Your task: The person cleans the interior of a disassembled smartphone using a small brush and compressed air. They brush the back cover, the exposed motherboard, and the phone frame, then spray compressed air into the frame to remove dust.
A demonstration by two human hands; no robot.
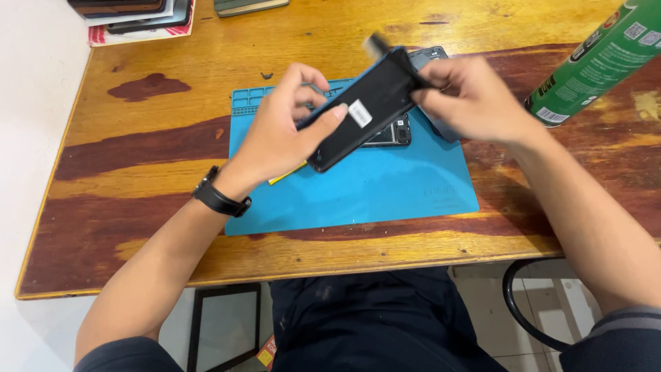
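Note:
My left hand (279, 131) grips a black phone back cover (361, 110) with a blue rim and a small white sticker, holding it tilted above a blue work mat (385, 193). My right hand (468, 96) pinches the cover's upper right end between thumb and fingers. A blurred dark strip sticks out at the cover's top edge. An opened phone body (394, 134) lies on the mat, partly hidden under the cover. A black watch (220, 198) is on my left wrist.
The mat lies on a wooden table (138, 165). A green spray can (599, 58) leans in at the upper right. Several stacked phones and cases (138, 14) sit at the far left corner. A yellow pick (286, 176) peeks from under my left hand.

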